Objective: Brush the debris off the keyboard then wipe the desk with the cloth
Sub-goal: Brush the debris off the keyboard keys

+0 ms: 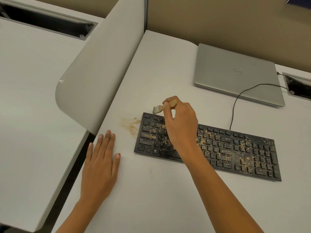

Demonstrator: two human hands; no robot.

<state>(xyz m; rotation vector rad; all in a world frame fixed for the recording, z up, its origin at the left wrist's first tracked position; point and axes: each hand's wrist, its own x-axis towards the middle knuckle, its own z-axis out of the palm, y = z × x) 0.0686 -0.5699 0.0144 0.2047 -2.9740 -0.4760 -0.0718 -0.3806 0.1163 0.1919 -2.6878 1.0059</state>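
Seen from the head camera, the right hand (181,125) is gripping a small brush (165,107) by its wooden handle, with the bristles at the far left corner of the keyboard (235,152). The keyboard is lying crumb-speckled on the tabletop (168,199), with debris (130,124) lying just beside its left end. The left hand (99,165) is resting flat with its fingers straight.

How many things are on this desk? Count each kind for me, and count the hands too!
keyboard: 1
laptop: 1
brush: 1
cable: 1
hands: 2, the left hand and the right hand
Total: 6
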